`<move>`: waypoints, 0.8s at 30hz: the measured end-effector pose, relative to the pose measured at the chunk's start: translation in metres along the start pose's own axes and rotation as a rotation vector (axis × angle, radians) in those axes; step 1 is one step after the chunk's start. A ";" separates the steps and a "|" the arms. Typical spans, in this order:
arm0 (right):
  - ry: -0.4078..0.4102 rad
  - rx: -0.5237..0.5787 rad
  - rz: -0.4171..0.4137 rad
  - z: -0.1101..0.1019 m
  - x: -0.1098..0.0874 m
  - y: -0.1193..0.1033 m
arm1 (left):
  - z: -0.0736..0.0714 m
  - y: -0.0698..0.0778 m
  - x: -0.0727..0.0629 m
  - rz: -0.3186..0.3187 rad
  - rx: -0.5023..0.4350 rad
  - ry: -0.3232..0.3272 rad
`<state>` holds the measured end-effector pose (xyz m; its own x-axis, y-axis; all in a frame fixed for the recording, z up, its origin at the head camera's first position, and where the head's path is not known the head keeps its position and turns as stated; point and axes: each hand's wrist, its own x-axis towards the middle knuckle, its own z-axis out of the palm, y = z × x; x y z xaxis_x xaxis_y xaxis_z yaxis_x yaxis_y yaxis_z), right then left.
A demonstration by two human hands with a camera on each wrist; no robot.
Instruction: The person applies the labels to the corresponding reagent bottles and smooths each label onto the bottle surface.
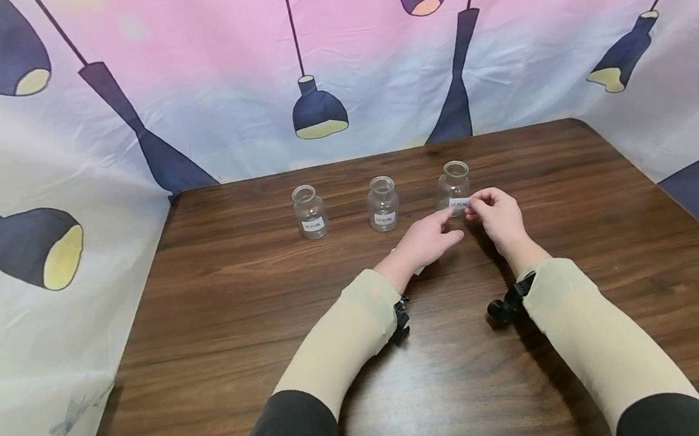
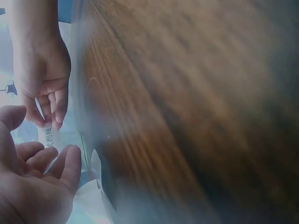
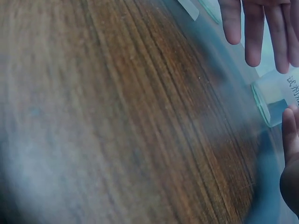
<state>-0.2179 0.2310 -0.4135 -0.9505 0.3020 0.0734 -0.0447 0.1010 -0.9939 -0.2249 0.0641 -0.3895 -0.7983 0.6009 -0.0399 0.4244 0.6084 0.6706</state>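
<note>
The rightmost glass jar [image 1: 456,182] stands upright at the back of the table, a white printed label [image 1: 459,203] on its front. My right hand [image 1: 500,220] pinches the right end of this label between thumb and fingers. From the left, my left hand [image 1: 425,240] reaches in, its extended index finger at the label's left end and its thumb apart. In the left wrist view, the label [image 2: 49,135] lies between the two hands. The right wrist view has the jar's glass base [image 3: 261,105] beside straight fingers of the left hand [image 3: 257,32].
Two more labelled jars, a middle one [image 1: 383,204] and a left one [image 1: 310,211], stand in a row with the first. A folded white paper [image 2: 91,198] lies under the left wrist. The wooden table [image 1: 238,315] meets a patterned cloth [image 1: 236,116] behind.
</note>
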 end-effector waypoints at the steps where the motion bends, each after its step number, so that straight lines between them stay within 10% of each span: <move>1: 0.001 -0.005 -0.001 0.001 0.001 0.000 | -0.001 0.000 0.000 0.000 0.000 -0.003; 24: 0.006 -0.009 -0.003 0.005 0.005 0.005 | -0.004 -0.004 0.000 -0.020 0.004 0.003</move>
<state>-0.2241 0.2280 -0.4188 -0.9486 0.3070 0.0770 -0.0448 0.1105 -0.9929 -0.2279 0.0599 -0.3894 -0.8079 0.5871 -0.0510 0.4101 0.6222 0.6668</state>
